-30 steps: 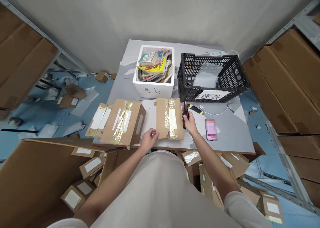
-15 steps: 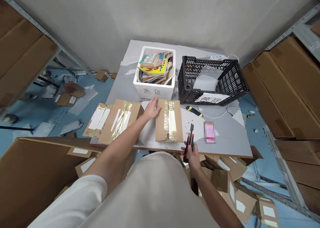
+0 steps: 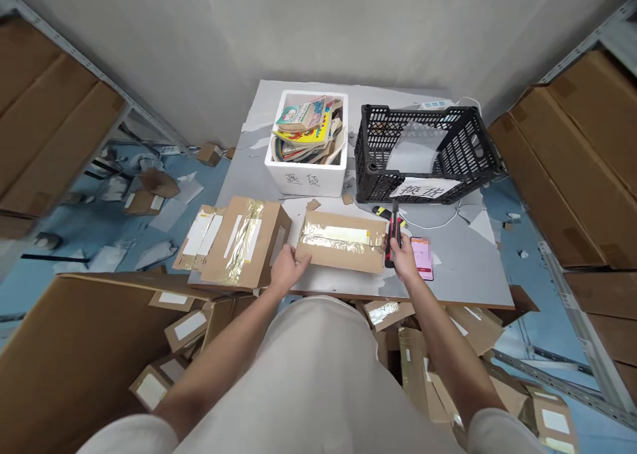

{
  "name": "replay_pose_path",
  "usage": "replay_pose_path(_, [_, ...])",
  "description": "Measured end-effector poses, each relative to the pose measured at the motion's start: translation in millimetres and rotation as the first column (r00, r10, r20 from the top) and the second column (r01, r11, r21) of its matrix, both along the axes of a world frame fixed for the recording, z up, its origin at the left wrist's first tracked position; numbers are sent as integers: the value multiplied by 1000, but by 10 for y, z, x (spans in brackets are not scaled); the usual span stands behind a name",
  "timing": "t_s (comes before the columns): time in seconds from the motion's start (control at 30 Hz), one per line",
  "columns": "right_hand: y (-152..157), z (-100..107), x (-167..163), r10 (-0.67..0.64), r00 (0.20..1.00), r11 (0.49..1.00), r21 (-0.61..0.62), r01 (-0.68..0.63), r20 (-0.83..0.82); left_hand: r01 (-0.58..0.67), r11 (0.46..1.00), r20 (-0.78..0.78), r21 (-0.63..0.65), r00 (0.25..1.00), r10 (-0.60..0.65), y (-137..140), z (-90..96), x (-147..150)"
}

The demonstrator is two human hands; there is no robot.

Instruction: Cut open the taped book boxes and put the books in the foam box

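Observation:
A taped cardboard box with a white label lies crosswise in front of me on the table. My left hand grips its left end, the thumb along the near corner and the other fingers partly hidden. In my right hand is a red and black utility knife, its blade pointing away from me. That hand is at the box's right end. Just right of it lies a phone with a pink screen. Behind the knife lies a second, yellow and black utility knife, partly covered.
Two more taped boxes, a larger one and a flatter one, stand at the left. Behind are a white foam bin of books and a black crate. Cardboard boxes crowd the floor below the table.
The box has been turned from lengthwise to crosswise. My left hand has come back toward me to its left end. My right hand, with the knife, has moved forward and right.

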State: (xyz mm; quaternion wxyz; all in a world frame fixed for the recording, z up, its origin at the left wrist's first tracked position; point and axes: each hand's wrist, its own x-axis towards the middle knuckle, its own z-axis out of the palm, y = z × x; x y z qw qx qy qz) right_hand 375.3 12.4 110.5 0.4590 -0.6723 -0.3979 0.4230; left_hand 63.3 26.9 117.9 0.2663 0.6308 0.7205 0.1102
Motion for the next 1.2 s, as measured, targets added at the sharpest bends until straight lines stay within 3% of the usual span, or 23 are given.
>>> replay_pose_path(0.1, [61, 40, 77, 61, 997, 998, -2, -61, 48, 4, 986, -19, 165, 1000, -1, -110, -27, 2])
replay_pose_path(0.2, [-166, 68, 153, 64, 992, 996, -68, -57, 105, 231, 901, -94, 368, 973, -211, 42, -18, 67])
replay_pose_path(0.3, [-502, 77, 237, 114, 992, 976, -191, -101, 60, 483, 820, -220, 308, 875, -432, 229, 5, 151])
replay_pose_path(0.37, [-661, 82, 276, 156, 988, 960, -233, -155, -10, 533, 815, -261, 226, 839, -477, 293, 2, 196])
replay_pose_path(0.47, [-745, 97, 304, 180, 982, 952, -240, -189, -59, 527, 829, -266, 189, 840, -473, 306, -38, 226])
replay_pose_path(0.83, [-631, 171, 347, 119, 989, 965, -223, -136, -88, 505, 801, -166, 322, 863, -477, 329, -135, 202])
replay_pose_path(1.2, [-587, 246, 368, 186, 980, 948, -275, -162, 64, 486, 810, -132, 328, 873, -470, 332, -162, 186])
